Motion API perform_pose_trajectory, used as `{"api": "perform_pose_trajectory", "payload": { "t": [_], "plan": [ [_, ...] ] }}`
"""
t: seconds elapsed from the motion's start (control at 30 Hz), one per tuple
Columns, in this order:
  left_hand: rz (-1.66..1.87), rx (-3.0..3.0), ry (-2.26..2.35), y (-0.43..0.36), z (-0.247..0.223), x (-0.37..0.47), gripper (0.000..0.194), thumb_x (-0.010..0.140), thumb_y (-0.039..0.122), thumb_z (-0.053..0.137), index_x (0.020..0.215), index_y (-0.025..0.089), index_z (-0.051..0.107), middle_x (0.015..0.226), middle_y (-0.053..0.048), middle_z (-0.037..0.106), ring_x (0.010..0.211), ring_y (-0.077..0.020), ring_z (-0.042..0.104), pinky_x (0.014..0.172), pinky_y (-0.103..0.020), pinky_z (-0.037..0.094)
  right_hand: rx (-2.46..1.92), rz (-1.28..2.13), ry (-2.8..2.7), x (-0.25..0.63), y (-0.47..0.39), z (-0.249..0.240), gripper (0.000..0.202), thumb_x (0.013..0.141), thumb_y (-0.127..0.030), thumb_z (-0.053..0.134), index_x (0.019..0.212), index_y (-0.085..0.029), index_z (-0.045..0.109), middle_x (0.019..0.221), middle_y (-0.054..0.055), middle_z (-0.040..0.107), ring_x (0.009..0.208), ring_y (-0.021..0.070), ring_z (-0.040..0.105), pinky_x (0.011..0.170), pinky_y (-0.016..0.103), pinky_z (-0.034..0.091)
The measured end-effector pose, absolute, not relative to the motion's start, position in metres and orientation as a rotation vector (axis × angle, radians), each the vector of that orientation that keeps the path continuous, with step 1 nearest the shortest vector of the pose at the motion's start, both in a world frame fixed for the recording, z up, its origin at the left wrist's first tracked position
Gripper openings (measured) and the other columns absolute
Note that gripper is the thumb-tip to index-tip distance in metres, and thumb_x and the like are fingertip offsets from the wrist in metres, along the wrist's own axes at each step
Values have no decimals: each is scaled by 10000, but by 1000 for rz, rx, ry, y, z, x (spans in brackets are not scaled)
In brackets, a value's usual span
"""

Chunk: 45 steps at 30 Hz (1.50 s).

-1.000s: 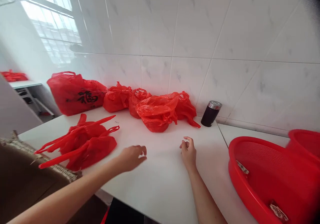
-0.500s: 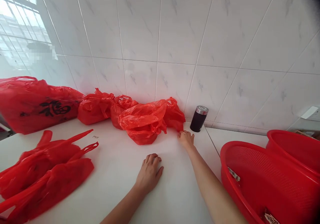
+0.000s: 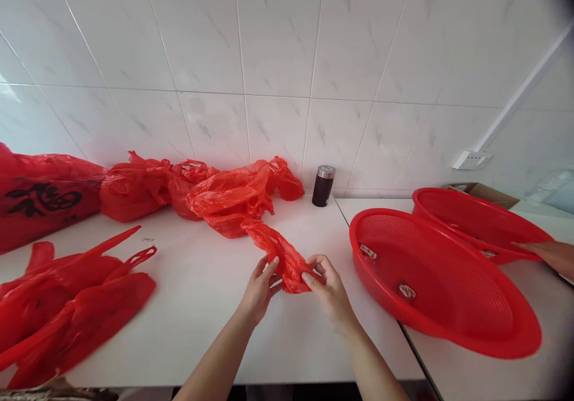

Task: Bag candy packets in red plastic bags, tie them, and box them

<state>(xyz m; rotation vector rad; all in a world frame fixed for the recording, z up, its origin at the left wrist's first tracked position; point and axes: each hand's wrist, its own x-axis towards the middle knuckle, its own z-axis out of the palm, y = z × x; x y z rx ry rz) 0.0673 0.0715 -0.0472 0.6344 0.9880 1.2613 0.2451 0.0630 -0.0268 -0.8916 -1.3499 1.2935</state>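
Observation:
A crumpled red plastic bag (image 3: pixel 287 262) stretches between my two hands, above the near part of the white table (image 3: pixel 188 323). My left hand (image 3: pixel 260 287) grips its left edge, thumb on top. My right hand (image 3: pixel 326 286) pinches the lower right end between thumb and fingers. The bag's far end meets another loose red bag (image 3: pixel 228 201) behind it; where one stops and the other starts is hard to tell. Beyond my right hand stands a dark cup with a silver lid (image 3: pixel 323 187).
Tied red bags (image 3: pixel 134 187) line the wall, and flat red bags (image 3: pixel 89 311) lie at left. On the right are a red basket (image 3: pixel 381 302) with small packets inside and a second red basket (image 3: pixel 421 195). Another person's hand (image 3: pixel 549 254) is at the second basket's rim.
Both hands have come together and now hold a red bag, pulled nearer from the pile. My left hand was resting on the table before. The view has turned right.

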Motion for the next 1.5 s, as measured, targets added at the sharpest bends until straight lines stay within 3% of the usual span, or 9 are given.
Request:
{"api": "perform_pose_trajectory", "payload": {
  "t": [0.17, 0.33, 0.67, 0.8, 0.97, 1.13, 1.27, 1.4, 1.5],
  "plan": [
    [1417, 387, 985, 45, -46, 36, 82, 848, 211, 631, 826, 132, 638, 788, -51, 705, 679, -127, 667, 722, -266, 567, -1029, 1247, -1172, 266, 42, -47, 230, 814, -398, 633, 882, -207, 525, 815, -7, 553, 712, 137, 554, 669, 263, 475],
    [1538, 318, 995, 24, -50, -7, 88, 892, 169, 547, 898, 170, 635, 855, -27, 717, 760, -124, 689, 763, -274, 583, -1084, 1167, -1175, 275, 43, -52, 227, 816, -408, 612, 855, -193, 553, 836, 22, 580, 805, 174, 585, 768, 329, 504],
    [1537, 597, 896, 8, -54, -8, 130, 760, 185, 678, 886, 210, 694, 1008, -20, 716, 932, -174, 655, 902, -357, 529, -1284, 397, -1576, 263, 42, -30, 199, 898, -268, 410, 979, -206, 580, 1063, 103, 590, 1030, 226, 558, 930, 410, 443],
    [1399, 928, 1030, -4, -52, 9, 141, 772, 237, 667, 897, 208, 726, 1017, -44, 723, 1073, -245, 608, 978, -385, 461, -1165, 637, -1653, 240, 37, -8, 293, 944, -344, 420, 1189, -235, 537, 1182, 93, 604, 1126, 208, 553, 958, 374, 438],
    [994, 1068, 984, -27, -38, -3, 500, 636, 261, 795, 1122, 238, 682, 1185, -107, 662, 1181, -310, 557, 1018, -430, 419, -987, 958, -1976, 223, 26, -5, 183, 902, -282, 537, 1047, -225, 630, 995, 37, 672, 941, 176, 630, 830, 305, 491],
    [904, 1036, 1316, -12, -24, -20, 820, 677, 492, 740, 1398, 245, 437, 1394, -188, 483, 1202, -353, 534, 966, -499, 436, -803, 741, -2345, 225, 13, -27, 285, 860, -50, 451, 911, -194, 692, 893, 42, 680, 847, 155, 627, 782, 277, 488],
    [776, 1705, 1647, 16, -26, 15, 970, 651, 430, 754, 1482, 345, 261, 1516, -107, 329, 1309, -339, 414, 1003, -456, 395, -683, 533, -2558, 228, 13, -41, 317, 828, -21, 471, 914, -198, 720, 870, 40, 700, 850, 166, 622, 845, 311, 466],
    [308, 2036, 1638, 26, -37, 53, 755, 684, 348, 687, 1393, 340, 426, 1349, -99, 527, 1132, -305, 559, 881, -392, 451, -684, 459, -2634, 242, 13, -51, 279, 776, -13, 513, 840, -189, 721, 824, 29, 701, 808, 167, 603, 832, 319, 454],
    [172, 2115, 1712, 29, -43, 60, 345, 700, 275, 631, 1043, 289, 660, 1021, -68, 677, 955, -274, 625, 777, -344, 461, -695, 440, -2625, 259, 8, -52, 316, 738, 23, 471, 787, -187, 702, 854, 26, 701, 792, 154, 584, 818, 305, 445]
  ]
}}
